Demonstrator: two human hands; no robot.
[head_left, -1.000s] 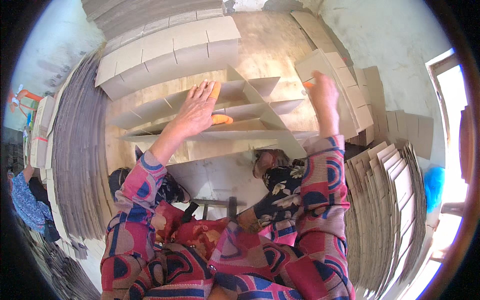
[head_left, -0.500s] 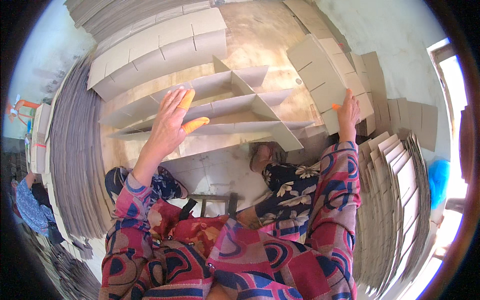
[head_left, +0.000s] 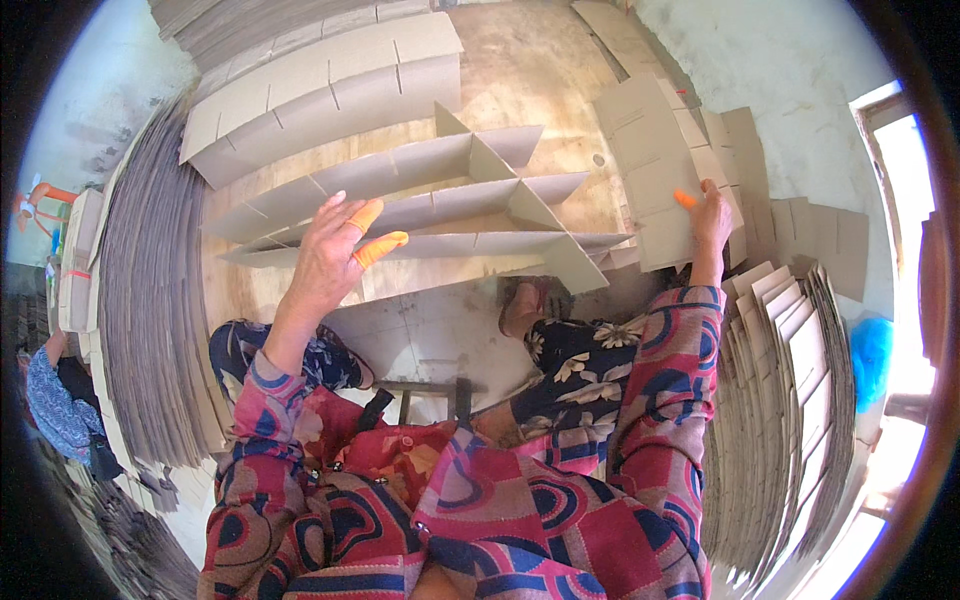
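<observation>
My left hand (head_left: 333, 248) is open, with orange covers on its thumb and index finger. It hovers at the near left side of a cardboard divider grid (head_left: 515, 192), whose long upright strips are crossed by a shorter slotted one. Nothing shows between its fingers. At the right, my right hand (head_left: 711, 222) grips the right edge of a slotted cardboard strip (head_left: 645, 165). Its orange-covered thumb lies over the strip and its other fingers are partly hidden behind the edge.
Folded slotted cardboard (head_left: 325, 85) stands behind the grid on the wooden board (head_left: 530, 50). Tall cardboard stacks rise at the left (head_left: 150, 300) and the near right (head_left: 780, 400). Loose cardboard pieces (head_left: 820, 240) lean on the right wall. Another person's sleeve (head_left: 60, 400) shows far left.
The strip at the right has turned and shifted slightly with my right hand, whose thumb now lies over it. My left hand has drawn back a little from the grid toward me.
</observation>
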